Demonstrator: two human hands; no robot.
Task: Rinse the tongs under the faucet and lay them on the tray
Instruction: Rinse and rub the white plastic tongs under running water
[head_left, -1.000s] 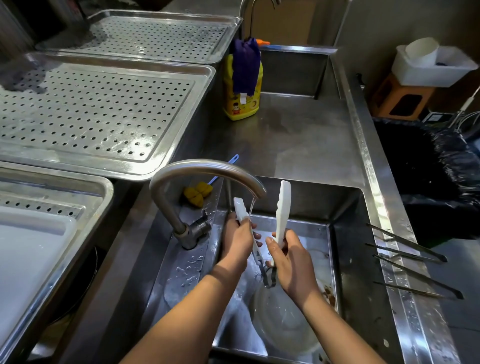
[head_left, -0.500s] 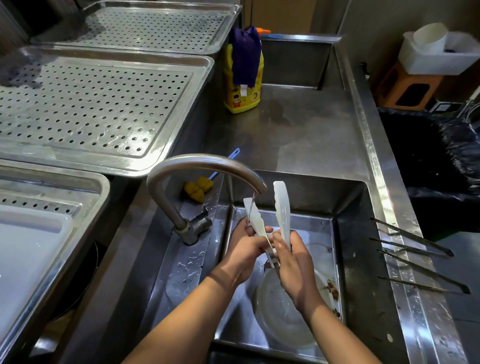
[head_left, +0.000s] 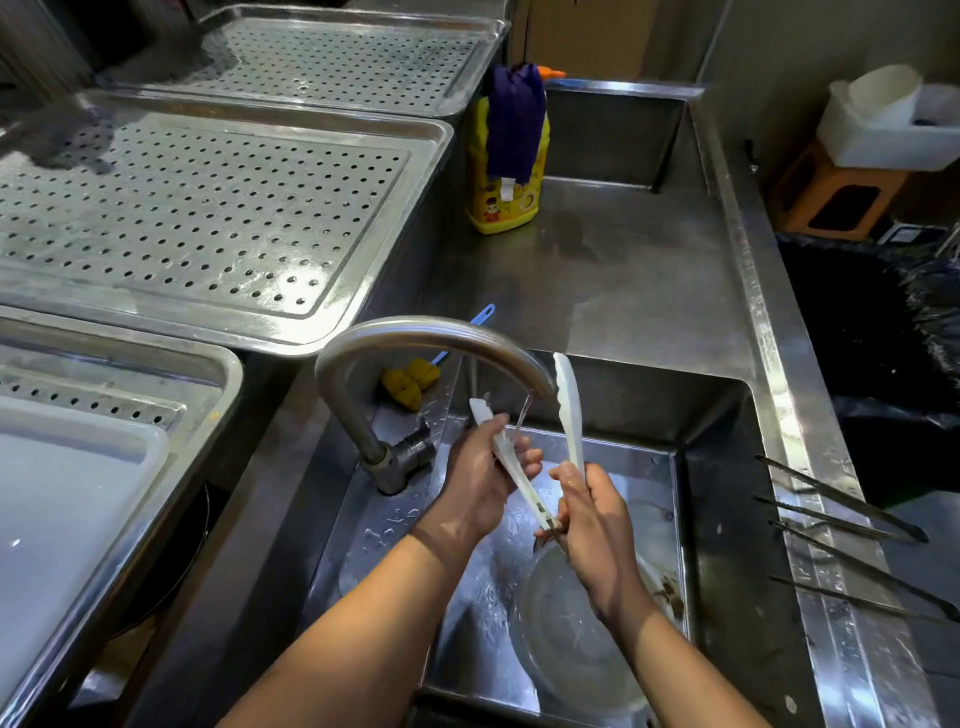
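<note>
Left hand (head_left: 475, 488) grips one arm of the white tongs (head_left: 569, 410) under the faucet (head_left: 431, 332) stream. Right hand (head_left: 597, 525) grips the other arm. Yellow detergent bottle (head_left: 506, 208) label: cartoon figure, writing illegible.

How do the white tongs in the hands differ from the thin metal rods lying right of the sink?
The white tongs have broad, flat arms; the metal rods are thin and dark. The tongs point upward, gripped by the left hand and right hand under the faucet; the rods lie flat on the sink's right rim, untouched. Both are long and narrow.
</note>
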